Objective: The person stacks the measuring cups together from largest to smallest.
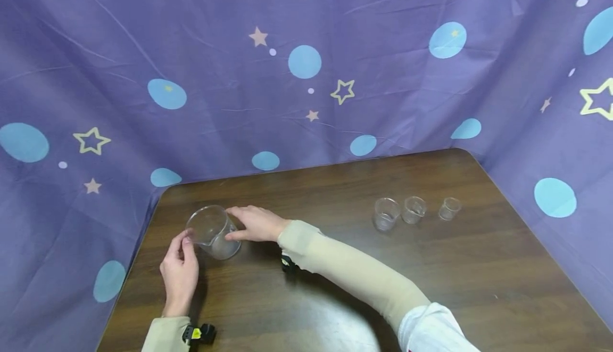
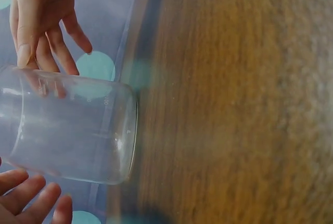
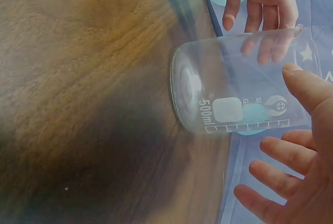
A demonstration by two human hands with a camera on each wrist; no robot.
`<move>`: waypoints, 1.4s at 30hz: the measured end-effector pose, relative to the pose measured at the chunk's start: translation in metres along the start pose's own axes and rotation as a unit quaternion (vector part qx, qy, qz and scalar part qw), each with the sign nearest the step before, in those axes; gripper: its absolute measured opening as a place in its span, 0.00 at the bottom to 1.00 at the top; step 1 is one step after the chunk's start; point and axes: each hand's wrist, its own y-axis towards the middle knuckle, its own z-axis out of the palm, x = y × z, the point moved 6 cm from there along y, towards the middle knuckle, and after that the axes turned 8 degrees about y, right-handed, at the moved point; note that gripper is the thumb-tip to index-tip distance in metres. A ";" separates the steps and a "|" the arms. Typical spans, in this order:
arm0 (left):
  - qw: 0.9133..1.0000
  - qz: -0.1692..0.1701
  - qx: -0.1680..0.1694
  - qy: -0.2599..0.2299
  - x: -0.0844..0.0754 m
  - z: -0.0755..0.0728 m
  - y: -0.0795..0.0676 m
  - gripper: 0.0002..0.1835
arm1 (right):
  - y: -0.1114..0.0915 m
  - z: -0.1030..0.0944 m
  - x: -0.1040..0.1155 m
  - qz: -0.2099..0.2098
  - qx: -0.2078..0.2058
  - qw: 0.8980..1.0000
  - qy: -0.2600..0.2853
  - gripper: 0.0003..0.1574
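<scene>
A clear glass beaker (image 1: 222,244) stands on the left part of the table, upright, its pouring lip toward the near side. In the right wrist view, the beaker (image 3: 229,83) carries a white 500ml mark and a scale. My left hand (image 1: 180,273) is at the beaker's left side by the rim, fingers extended. At the opposite side is my right hand (image 1: 258,224), its thumb and fingers spread beside the glass wall. The right thumb appears to touch the glass near the rim. Neither hand wraps its fingers round the beaker.
Toward the back right of the wooden table (image 1: 306,288) stand three smaller glass beakers in a row: the largest (image 1: 386,214), a middle one (image 1: 414,210) and the smallest (image 1: 449,209). A purple patterned curtain (image 1: 215,75) hangs along the table's back and sides.
</scene>
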 end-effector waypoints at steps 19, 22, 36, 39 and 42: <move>0.993 0.020 0.046 -0.109 -0.009 0.015 -0.005 0.18 | -0.005 -0.003 -0.006 0.000 -0.034 0.999 -0.004 0.44; 0.992 0.026 0.052 -0.110 -0.015 0.017 -0.006 0.18 | -0.010 -0.008 -0.008 0.002 -0.038 0.999 -0.009 0.44; 0.989 0.088 0.077 -0.095 -0.047 0.025 -0.015 0.17 | -0.037 -0.033 -0.019 -0.010 -0.057 0.998 -0.004 0.46; 0.988 0.096 0.086 -0.082 -0.052 0.027 -0.017 0.17 | -0.043 -0.038 -0.022 -0.008 -0.062 0.998 0.001 0.46; 0.988 0.101 0.092 -0.067 -0.057 0.029 -0.018 0.17 | -0.048 -0.042 -0.024 -0.009 -0.063 0.998 0.011 0.47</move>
